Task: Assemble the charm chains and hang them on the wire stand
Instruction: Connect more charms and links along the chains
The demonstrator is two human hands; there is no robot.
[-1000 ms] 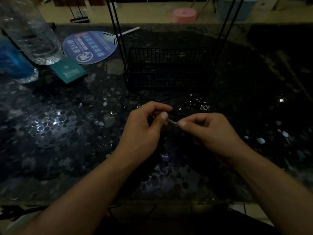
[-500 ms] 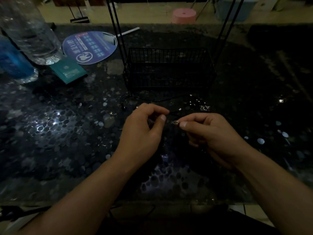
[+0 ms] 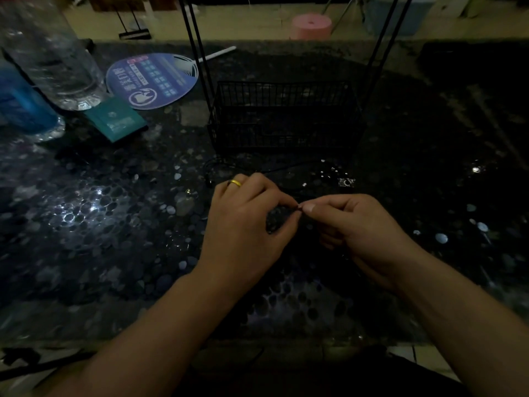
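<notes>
My left hand (image 3: 246, 224) and my right hand (image 3: 363, 227) meet fingertip to fingertip over the dark pebbled table, pinching a tiny metal chain piece (image 3: 299, 208) between them. The piece is mostly hidden by the fingers. A gold ring sits on my left hand. Behind the hands stands the black wire stand (image 3: 283, 116), its basket low and its thin uprights rising out of view. A thin dark cord (image 3: 289, 167) and several small shiny charm parts (image 3: 346, 182) lie on the table in front of the basket.
A clear plastic bottle (image 3: 54, 58) and a blue bottle (image 3: 20, 101) stand at the far left. A round blue fan (image 3: 151, 80) and a teal booklet (image 3: 116, 119) lie beside them. A pink stool (image 3: 311, 25) stands on the floor beyond the table.
My left hand has rolled over so its back and ring face up. The two hands' fingertips have closed together on the small piece.
</notes>
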